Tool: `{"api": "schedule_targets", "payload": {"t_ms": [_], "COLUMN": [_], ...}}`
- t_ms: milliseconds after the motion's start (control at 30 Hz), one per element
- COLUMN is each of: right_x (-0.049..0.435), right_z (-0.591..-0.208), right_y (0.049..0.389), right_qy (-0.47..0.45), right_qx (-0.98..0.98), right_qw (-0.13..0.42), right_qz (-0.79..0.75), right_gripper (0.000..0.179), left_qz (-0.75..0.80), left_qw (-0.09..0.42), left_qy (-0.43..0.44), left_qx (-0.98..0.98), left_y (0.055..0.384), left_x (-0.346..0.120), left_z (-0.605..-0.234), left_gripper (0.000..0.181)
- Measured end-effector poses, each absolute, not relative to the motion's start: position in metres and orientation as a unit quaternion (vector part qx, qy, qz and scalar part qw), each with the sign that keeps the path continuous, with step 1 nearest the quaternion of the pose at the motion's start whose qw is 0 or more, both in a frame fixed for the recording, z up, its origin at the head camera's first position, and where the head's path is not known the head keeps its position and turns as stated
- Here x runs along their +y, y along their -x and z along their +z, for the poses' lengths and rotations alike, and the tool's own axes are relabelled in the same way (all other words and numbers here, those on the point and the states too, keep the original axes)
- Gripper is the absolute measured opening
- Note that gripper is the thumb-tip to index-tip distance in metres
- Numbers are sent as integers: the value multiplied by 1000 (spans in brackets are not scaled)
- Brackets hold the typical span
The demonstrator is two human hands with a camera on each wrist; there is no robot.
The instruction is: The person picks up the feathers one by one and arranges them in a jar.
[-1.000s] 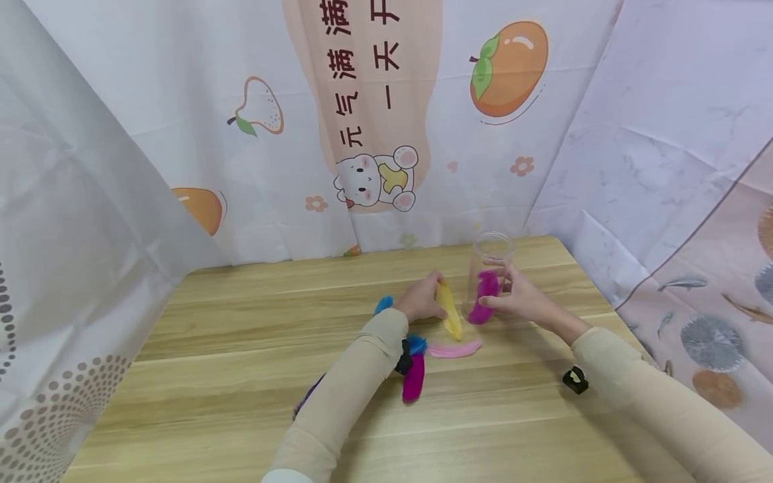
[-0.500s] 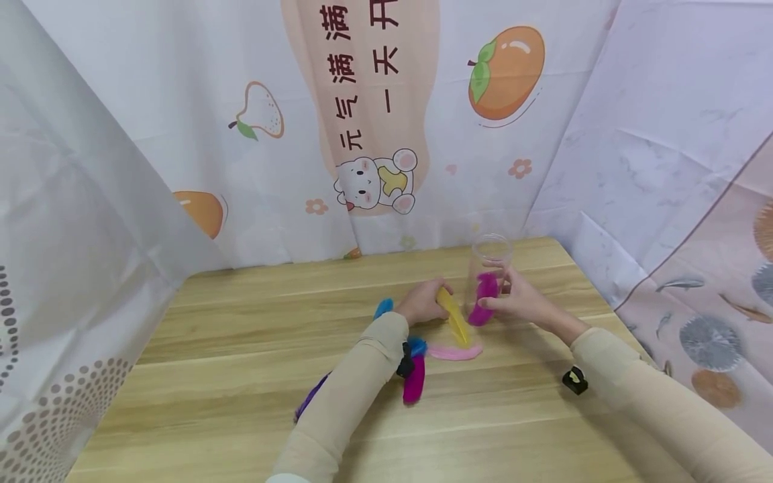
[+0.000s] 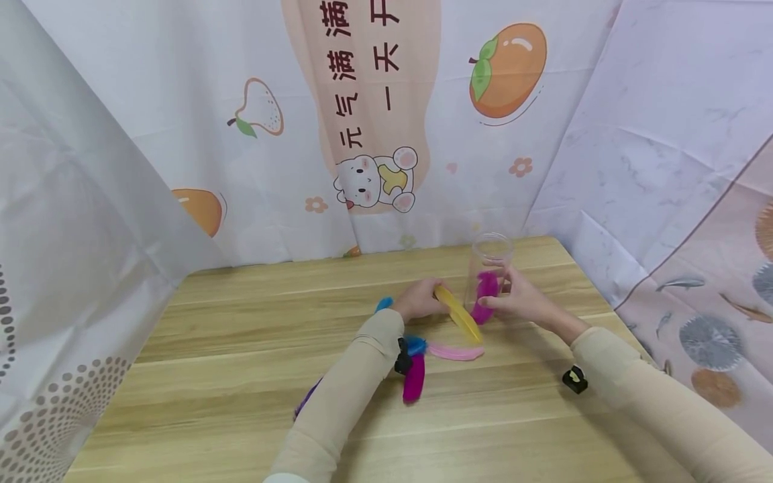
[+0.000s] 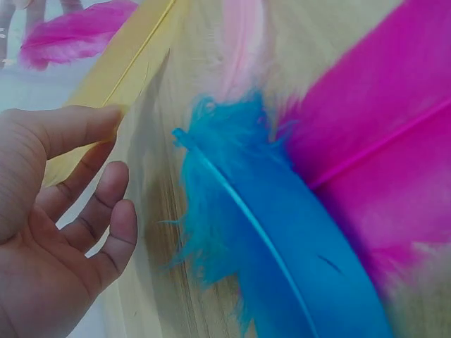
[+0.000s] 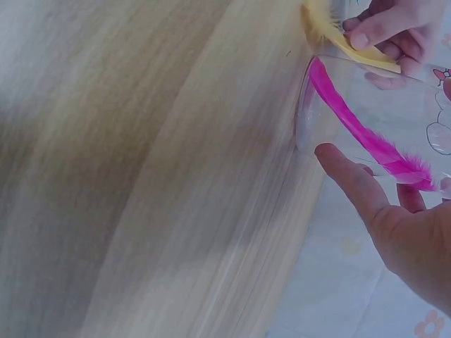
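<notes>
Pinching slim yellow feather [image 3: 461,316] in left hand [image 3: 421,300], gripping clear cylindrical jar [image 3: 479,264] with right hand [image 3: 522,297]. Might kink the feather by oversqueezing, or nudge the jar over tbh.

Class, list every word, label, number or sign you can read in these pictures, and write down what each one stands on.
"元气满满": peach patch of the printed curtain, turned sideways, running upward.
"一天": same patch, second column, also sideways; the next character is cut off by the picture's top edge.
No writing or numbers can be made out on the clear jar or the feathers.
</notes>
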State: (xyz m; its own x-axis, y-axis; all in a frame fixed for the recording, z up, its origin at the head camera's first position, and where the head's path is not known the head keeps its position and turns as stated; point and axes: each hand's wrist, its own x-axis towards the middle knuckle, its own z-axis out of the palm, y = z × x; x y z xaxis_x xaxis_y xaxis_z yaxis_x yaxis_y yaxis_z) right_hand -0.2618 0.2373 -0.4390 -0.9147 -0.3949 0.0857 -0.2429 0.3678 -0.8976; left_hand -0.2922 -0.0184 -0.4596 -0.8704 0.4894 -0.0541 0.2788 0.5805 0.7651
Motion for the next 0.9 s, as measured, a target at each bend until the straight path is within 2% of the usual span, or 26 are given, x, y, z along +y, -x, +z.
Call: {"api": "schedule_targets", "payload": {"t_ms": [267,533,700,900], "right_x": [237,238,238,238], "right_z": [-438,-437,-438,-439], "right_y": [262,261,261,262], "right_qy": [191,189,190,186], "right_qx": [824,817,820,817], "right_qw": [74,81,79,82], "right_qz": [-528,-539,-534,-539], "right_gripper": [89,90,90,90], "left_qz": [484,566,615,667], "left_qw": [148,143,121,136], "left_qy": [-193,-166,-127,-96], "left_qx": [841,795,769,726], "left_y": [288,290,293,292], "left_x": [-20,-15,-11,-10], "left_z": [-454,-453,-453,-450], "left_gripper": [24,41,27,14]}}
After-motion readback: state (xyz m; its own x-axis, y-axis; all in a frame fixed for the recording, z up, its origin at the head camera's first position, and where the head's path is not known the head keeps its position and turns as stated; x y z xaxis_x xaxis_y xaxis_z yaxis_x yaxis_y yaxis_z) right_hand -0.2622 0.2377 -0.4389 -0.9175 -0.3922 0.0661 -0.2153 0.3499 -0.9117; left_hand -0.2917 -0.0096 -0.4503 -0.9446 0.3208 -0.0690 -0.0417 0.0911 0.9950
